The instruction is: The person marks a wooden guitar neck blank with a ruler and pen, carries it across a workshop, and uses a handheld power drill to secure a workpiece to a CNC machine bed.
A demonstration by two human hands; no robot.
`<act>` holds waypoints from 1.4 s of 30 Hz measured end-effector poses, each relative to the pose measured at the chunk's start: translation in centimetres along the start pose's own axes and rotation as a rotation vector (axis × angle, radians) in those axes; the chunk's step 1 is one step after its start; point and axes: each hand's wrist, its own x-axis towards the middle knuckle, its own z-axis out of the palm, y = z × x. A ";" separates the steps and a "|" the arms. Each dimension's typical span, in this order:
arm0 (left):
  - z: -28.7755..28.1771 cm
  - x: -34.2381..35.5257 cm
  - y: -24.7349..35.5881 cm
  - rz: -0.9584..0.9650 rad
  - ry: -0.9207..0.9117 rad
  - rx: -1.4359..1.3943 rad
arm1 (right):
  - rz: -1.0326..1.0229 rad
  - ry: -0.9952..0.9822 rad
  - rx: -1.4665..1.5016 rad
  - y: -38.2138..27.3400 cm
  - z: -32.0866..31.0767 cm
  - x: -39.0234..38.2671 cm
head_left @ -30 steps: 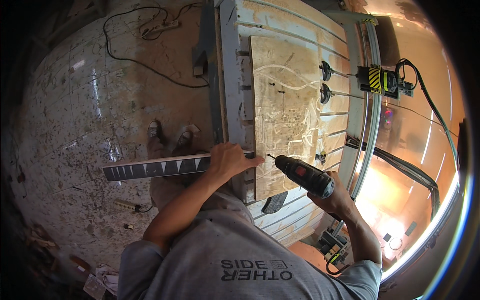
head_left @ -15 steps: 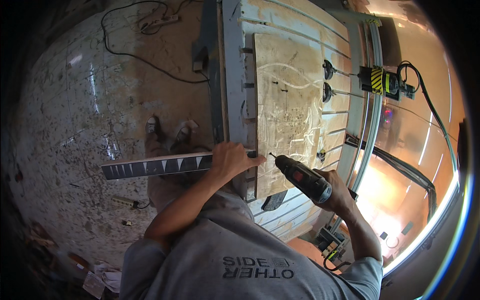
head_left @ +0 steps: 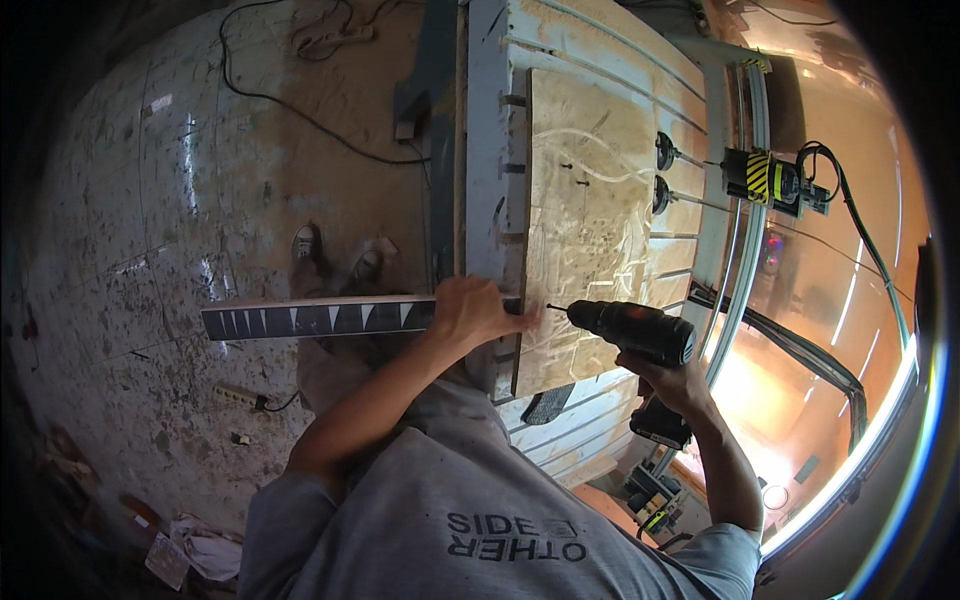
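Note:
A cordless drill [head_left: 642,328], black with a thin bit, is gripped by my right hand [head_left: 675,385]. It lies almost level over the plywood board [head_left: 590,235], its bit pointing left toward my left thumb. Whether the tip touches anything I cannot tell. My left hand [head_left: 470,312] is wrapped round the right end of a guitar fretboard [head_left: 340,319], dark with white wedge-shaped inlays and a pale wood edge. The fretboard sticks out leftward past the table edge, over my legs. My left thumb reaches to the plywood's left edge.
The plywood lies on a slotted machine table [head_left: 485,130]. Black round clamps [head_left: 664,152] stand along its right side, and two small screws [head_left: 567,166] sit in it. A machine head [head_left: 765,178] is beyond. A cable [head_left: 300,112] and a power strip [head_left: 240,397] lie on the floor.
The drill has swung to a more level angle, and its battery end now shows below my right hand. The fretboard's left end has risen slightly in view; my left hand still holds it.

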 end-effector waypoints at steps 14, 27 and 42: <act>0.0 0.5 0.2 -0.004 -0.067 0.010 | -0.038 -0.103 -0.013 -0.9 0.5 -0.5; 0.1 -0.1 0.2 -0.004 0.008 -0.016 | -0.149 -0.084 -0.091 -0.1 1.2 -1.0; 0.2 -0.3 3.6 0.501 0.524 -0.106 | -0.022 -0.062 0.014 -0.6 1.1 -2.3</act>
